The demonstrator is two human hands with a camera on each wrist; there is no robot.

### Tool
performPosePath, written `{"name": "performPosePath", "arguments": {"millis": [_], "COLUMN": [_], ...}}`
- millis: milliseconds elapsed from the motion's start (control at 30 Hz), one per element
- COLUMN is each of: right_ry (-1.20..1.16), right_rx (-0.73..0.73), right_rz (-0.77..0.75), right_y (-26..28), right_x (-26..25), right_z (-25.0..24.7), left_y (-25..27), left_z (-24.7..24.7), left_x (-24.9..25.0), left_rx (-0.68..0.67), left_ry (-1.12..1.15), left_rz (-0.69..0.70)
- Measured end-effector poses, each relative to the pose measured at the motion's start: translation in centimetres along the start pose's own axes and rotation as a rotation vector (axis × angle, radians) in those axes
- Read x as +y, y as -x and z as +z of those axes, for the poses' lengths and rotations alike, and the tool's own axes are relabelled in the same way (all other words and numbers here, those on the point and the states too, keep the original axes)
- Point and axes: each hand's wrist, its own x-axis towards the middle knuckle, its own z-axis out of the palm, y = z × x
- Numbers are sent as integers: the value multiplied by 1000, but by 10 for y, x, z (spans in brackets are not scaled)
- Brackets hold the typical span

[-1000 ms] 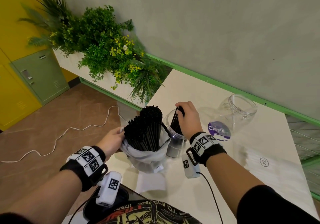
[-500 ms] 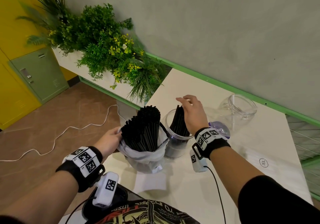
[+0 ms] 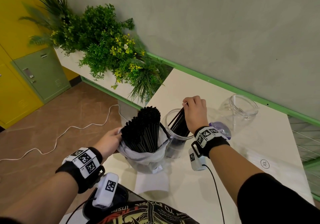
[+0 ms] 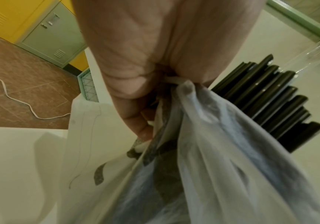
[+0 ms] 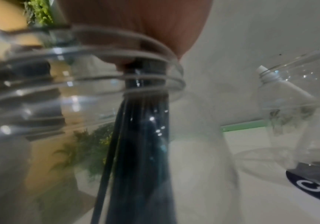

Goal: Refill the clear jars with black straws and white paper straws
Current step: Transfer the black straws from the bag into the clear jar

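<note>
On the white tabletop [image 3: 225,185] stand three containers in a rough row. Nearest the person's left: a translucent white plastic bag [image 3: 143,158], open at the top, packed with a dense upright bundle of black plastic straws [image 3: 143,130] whose ends stick out well above the bag's mouth. The left hand [image 3: 110,140] grips the bag's edge on its left side; the left wrist view shows the fingers [image 4: 142,125] curled round a gathered fold of the plastic.

Just beside the bag, to its right: an upright clear plastic jar with a threaded neck [image 3: 174,137], lid off. It holds a small bunch of black straws [image 3: 180,121] leaning to the right, lower ends at the jar's bottom, tips above the rim. The right hand [image 3: 195,113] is over the jar's mouth, fingers [image 3: 186,101] bent and pinching the tops of these straws. The right wrist view is blurred; it shows the dark bunch running down through the neck.

Further right, near the grey wall: a second clear wide-mouthed jar [image 3: 240,111], open; nothing can be made out inside it. A round purple-labelled clear lid [image 3: 223,130] lies on the tabletop between the jars, partly hidden by the right wrist.

Beyond the tabletop's left end, a white planter of green foliage with yellow flowers [image 3: 103,47].
</note>
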Motion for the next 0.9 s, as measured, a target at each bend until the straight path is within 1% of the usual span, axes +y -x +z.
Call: {"name": "performPosePath", "arguments": {"millis": [67,100,233,367,433,500,567,600,633,667,700,767,833,900], "right_ry": [-12,-20,45,0,20,68,-59,-170,-288,-400,-507,-674,-706,-659], "right_rx": [-129,-161,-156,-144,-146,-60,71,82,31,-56,-148,-300,-352,-320], "right_rz": [50,64,51,78,95,77,14,-26,-50,-58,-48,19,48,37], "right_y": [0,1,9,15,15,16,25,32,42,52,62,78,86,90], "right_x": [1,1,6,11,8,0,-21,-34,-49,-63,-75,-93,-102,-107], "right_z": [-4,-6,-12,-13,-15,-21,-33,-38,-42,-44,-42,-33,-20,-9], "left_y": [0,0,1,2,3,4,5,5,5,5,5,6,8,8], "left_z": [1,1,1,2,4,4,3,3,3,3,3,4,4,3], "left_x": [1,1,1,2,3,4,3,3,3,3,2,2,2,0], "left_rx": [-3,0,13,18,22,35,26,17,13,13,14,8,6,12], "left_ry": [-1,-1,8,1,-6,4,16,24,31,39,45,48,42,55], "left_rz": [1,0,0,-5,-9,-19,-26,-27,-31,-33,-35,-26,-21,-27]}}
